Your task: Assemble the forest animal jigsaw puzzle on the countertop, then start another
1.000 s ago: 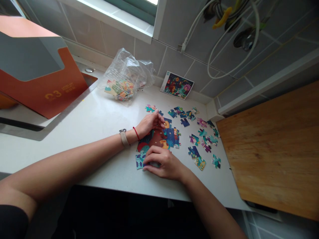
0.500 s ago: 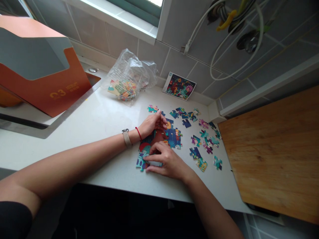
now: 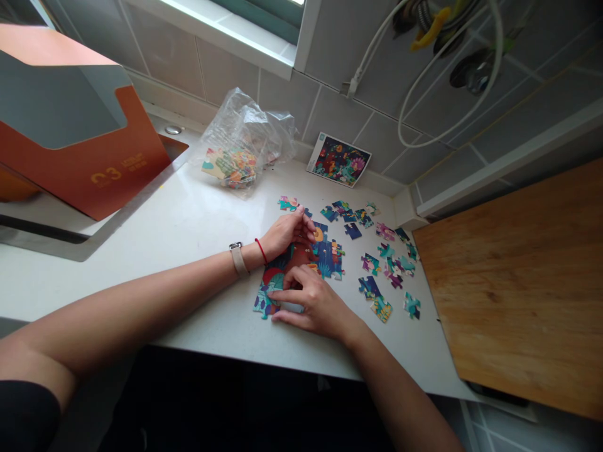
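Observation:
A partly joined jigsaw (image 3: 328, 256) in blue, red and teal lies on the white counter under my hands. My left hand (image 3: 291, 235) rests over its upper left part, fingers loosely curled together, with nothing seen in them. On the lower part is my right hand (image 3: 306, 298), palm down, thumb and forefinger spread beside the teal and purple corner section (image 3: 265, 302); the forefinger touches that section. The fingers hide the middle of the jigsaw. Several loose pieces (image 3: 370, 264) lie to the right, and others (image 3: 341, 210) lie above.
A clear plastic bag (image 3: 245, 141) with more pieces stands at the back, left of a picture card (image 3: 339, 159) leaning on the wall. An orange box (image 3: 108, 157) is at the left. At the right lies a wooden board (image 3: 513, 282); a white cable (image 3: 402, 119) hangs above.
The lower left corner section of the jigsaw has shifted slightly left and up, and my right fingertips have moved with it. My left hand has stayed in place.

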Tool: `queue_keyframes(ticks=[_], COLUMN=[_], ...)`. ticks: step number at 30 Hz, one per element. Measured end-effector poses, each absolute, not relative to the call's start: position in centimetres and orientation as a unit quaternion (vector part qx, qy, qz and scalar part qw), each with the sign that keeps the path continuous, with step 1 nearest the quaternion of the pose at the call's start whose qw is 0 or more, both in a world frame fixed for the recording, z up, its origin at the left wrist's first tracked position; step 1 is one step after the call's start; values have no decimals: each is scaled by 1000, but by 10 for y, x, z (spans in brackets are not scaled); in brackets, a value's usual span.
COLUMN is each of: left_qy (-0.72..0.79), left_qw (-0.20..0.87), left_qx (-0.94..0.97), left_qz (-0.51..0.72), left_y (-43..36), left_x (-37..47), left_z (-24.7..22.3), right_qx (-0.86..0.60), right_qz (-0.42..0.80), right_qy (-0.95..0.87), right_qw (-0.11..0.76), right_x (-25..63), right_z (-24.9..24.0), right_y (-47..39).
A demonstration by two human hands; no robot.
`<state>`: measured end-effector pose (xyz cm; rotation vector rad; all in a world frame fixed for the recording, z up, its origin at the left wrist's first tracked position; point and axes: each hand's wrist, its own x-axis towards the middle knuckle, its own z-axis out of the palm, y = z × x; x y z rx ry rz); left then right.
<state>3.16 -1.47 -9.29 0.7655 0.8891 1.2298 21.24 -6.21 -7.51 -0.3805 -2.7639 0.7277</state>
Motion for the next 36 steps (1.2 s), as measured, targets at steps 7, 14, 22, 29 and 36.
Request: queue_keyframes(ticks=[7, 14, 22, 29, 36], left_qy=[392, 392, 396, 399, 395], left_qw=[661, 657, 656, 656, 659], left_qx=[333, 338, 338, 336, 339], left_qz=[547, 548, 547, 545, 543], left_y=[-14, -15, -16, -16, -16], left_x=[32, 32, 31, 31, 31], left_z=[-93, -93, -92, -91, -92], right_qx=[-133, -139, -165, -195, -191], right_qz=[257, 282, 312, 313, 309], right_qy=[-948, -939, -923, -921, -924], right_qw=[130, 137, 151, 128, 118], right_x=[213, 214, 217, 221, 221], right_z=[-75, -76, -72, -69, -67], right_y=[-61, -59, -56, -52, -53])
